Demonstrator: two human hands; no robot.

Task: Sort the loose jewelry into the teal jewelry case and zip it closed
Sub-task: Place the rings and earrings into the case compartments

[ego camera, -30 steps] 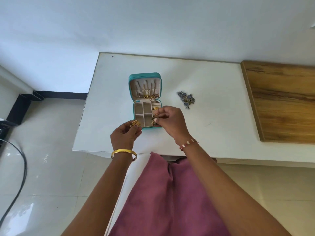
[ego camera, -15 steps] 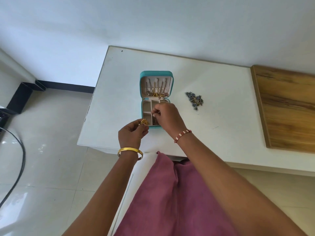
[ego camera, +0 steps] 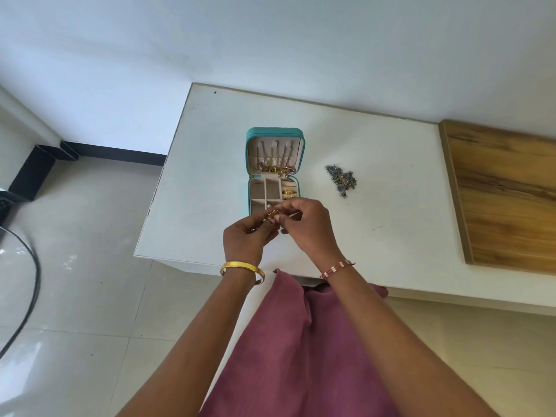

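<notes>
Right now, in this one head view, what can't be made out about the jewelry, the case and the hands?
- Gold piece: type unclear; too small, and the fingers of the left hand and right hand cover it.
- Teal jewelry case: near compartments and front edge hidden behind both hands; zipper too small.
- Blue-grey jewelry pile on the table: tangled, piece count unreadable.
- Chains in the lid: too fine to count.

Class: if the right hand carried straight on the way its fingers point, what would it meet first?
The right hand points left toward the left hand, so it would first meet the gold piece pinched between both, then the left fingers; depth is uncertain.
</notes>
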